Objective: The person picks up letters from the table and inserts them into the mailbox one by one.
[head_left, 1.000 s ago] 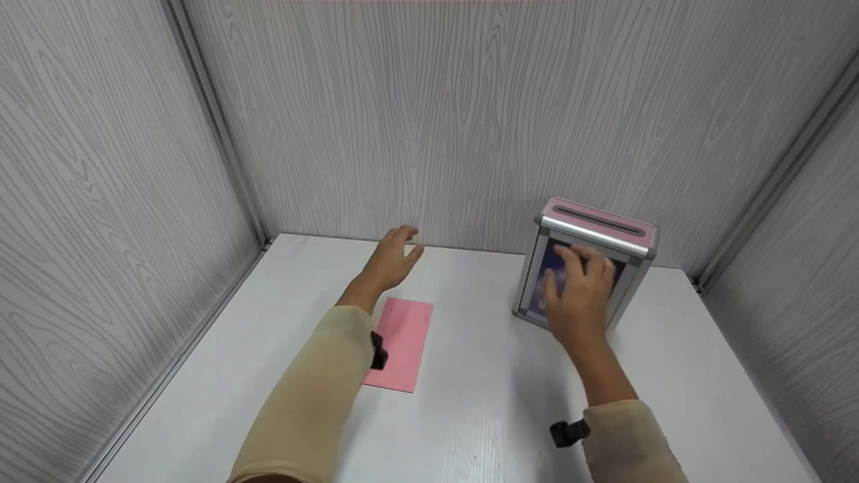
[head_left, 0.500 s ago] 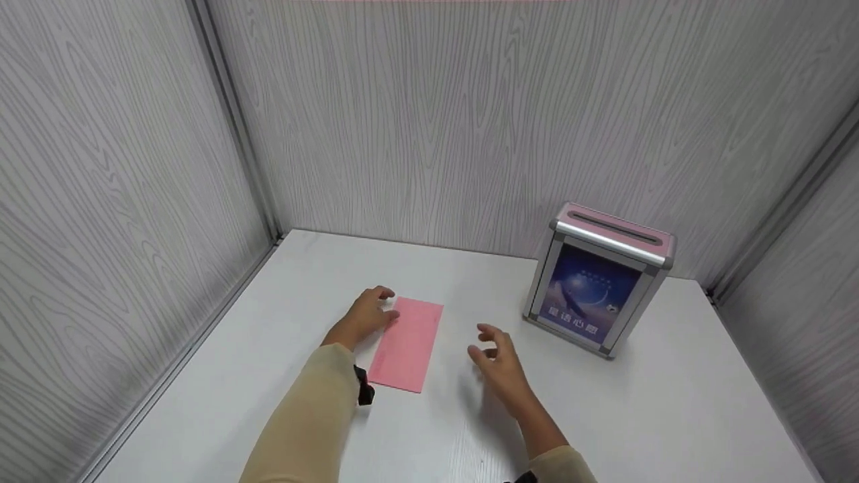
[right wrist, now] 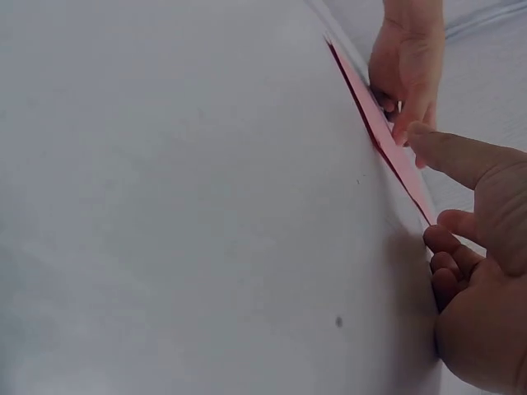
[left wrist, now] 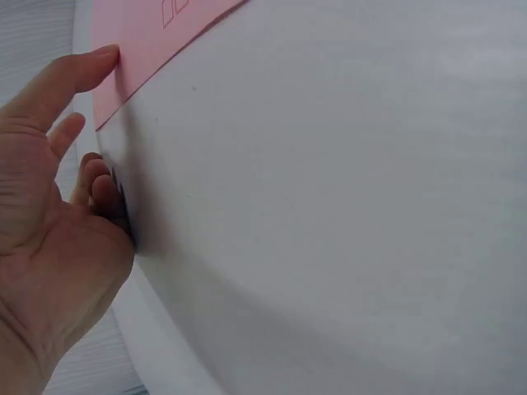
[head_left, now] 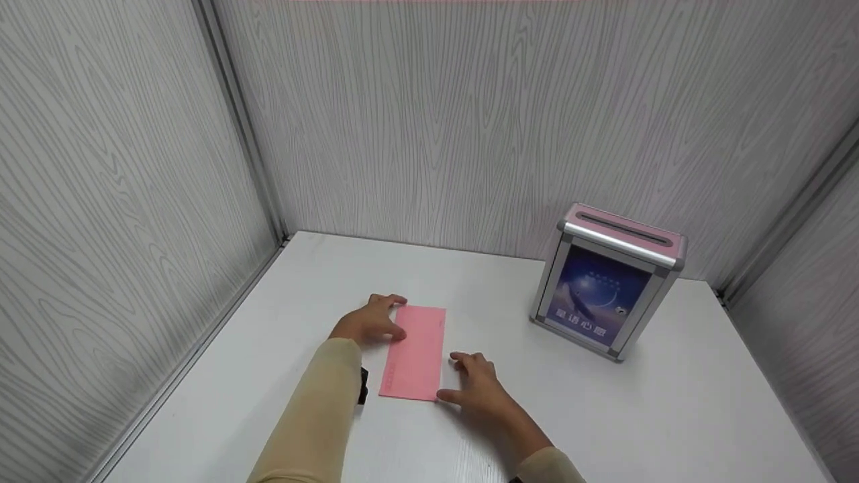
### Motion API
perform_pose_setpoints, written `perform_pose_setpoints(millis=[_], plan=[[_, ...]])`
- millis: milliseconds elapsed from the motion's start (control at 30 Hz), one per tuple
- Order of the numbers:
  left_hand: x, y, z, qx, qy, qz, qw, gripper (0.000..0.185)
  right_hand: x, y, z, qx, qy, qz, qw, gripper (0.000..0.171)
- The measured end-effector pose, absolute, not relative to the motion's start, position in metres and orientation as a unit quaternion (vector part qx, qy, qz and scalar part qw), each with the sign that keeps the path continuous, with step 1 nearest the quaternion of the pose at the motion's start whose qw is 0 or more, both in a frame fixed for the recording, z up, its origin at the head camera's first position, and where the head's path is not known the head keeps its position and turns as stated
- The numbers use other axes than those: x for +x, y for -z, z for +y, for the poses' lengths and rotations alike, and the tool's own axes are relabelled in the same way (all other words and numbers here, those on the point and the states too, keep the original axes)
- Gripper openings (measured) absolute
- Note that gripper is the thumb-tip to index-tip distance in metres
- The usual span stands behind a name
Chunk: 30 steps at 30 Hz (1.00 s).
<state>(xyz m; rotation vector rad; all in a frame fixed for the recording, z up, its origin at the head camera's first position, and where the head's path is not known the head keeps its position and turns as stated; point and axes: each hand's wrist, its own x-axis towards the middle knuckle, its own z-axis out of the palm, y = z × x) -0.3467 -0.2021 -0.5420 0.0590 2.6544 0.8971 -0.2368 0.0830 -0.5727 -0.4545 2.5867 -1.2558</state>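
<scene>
Both your hands flank the envelope (head_left: 414,352) on the table (head_left: 604,416): left hand (head_left: 368,323) and right hand (head_left: 473,389) relaxed, fingertips touching its edges. Next, pinch it up.

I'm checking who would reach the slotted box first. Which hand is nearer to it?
Right. The right hand rests at the pink envelope's near right corner; the left hand lies beyond, farther from the box.
</scene>
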Motion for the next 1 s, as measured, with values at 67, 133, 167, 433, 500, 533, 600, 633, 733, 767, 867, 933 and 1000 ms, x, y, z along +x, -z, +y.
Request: perform_pose_setpoints(millis=[67, 133, 167, 433, 500, 533, 600, 633, 733, 767, 867, 933, 1000], plan=[[-0.349, 0.540, -0.203, 0.018, -0.305, 0.936, 0.177, 0.080, -0.237, 0.571, 0.082, -0.157, 0.416, 0.888, 0.113, 0.084], [-0.351, 0.539, -0.204, 0.011, -0.297, 0.936, 0.186, 0.079, -0.236, 0.571, 0.080, -0.155, 0.407, 0.893, 0.112, 0.084], [-0.353, 0.539, -0.205, 0.006, -0.293, 0.937, 0.190, 0.080, -0.236, 0.570, 0.080, -0.153, 0.403, 0.895, 0.112, 0.084], [-0.361, 0.542, -0.206, -0.004, -0.293, 0.937, 0.193, 0.081, -0.237, 0.570, 0.074, -0.159, 0.370, 0.910, 0.096, 0.084], [-0.359, 0.541, -0.204, -0.002, -0.294, 0.936, 0.192, 0.080, -0.236, 0.571, 0.073, -0.158, 0.362, 0.914, 0.096, 0.084], [-0.357, 0.541, -0.203, -0.001, -0.298, 0.935, 0.191, 0.080, -0.236, 0.572, 0.073, -0.157, 0.357, 0.916, 0.095, 0.084], [-0.354, 0.539, -0.202, 0.002, -0.309, 0.932, 0.189, 0.078, -0.235, 0.573, 0.074, -0.157, 0.348, 0.919, 0.095, 0.085], [-0.352, 0.538, -0.201, 0.003, -0.312, 0.932, 0.187, 0.077, -0.235, 0.573, 0.074, -0.158, 0.344, 0.921, 0.095, 0.085], [-0.353, 0.539, -0.201, 0.004, -0.319, 0.930, 0.182, 0.076, -0.235, 0.573, 0.074, -0.163, 0.335, 0.923, 0.093, 0.087], [-0.354, 0.540, -0.202, 0.002, -0.319, 0.930, 0.182, 0.076, -0.235, 0.573, 0.074, -0.165, 0.333, 0.924, 0.093, 0.087], [-0.359, 0.544, -0.203, -0.013, -0.322, 0.928, 0.186, 0.075, -0.236, 0.574, 0.072, -0.170, 0.323, 0.927, 0.092, 0.087], [-0.360, 0.546, -0.203, -0.018, -0.329, 0.926, 0.186, 0.073, -0.236, 0.575, 0.072, -0.170, 0.319, 0.928, 0.091, 0.085], [-0.359, 0.547, -0.204, -0.014, -0.335, 0.925, 0.180, 0.071, -0.237, 0.575, 0.072, -0.168, 0.319, 0.928, 0.090, 0.083]])
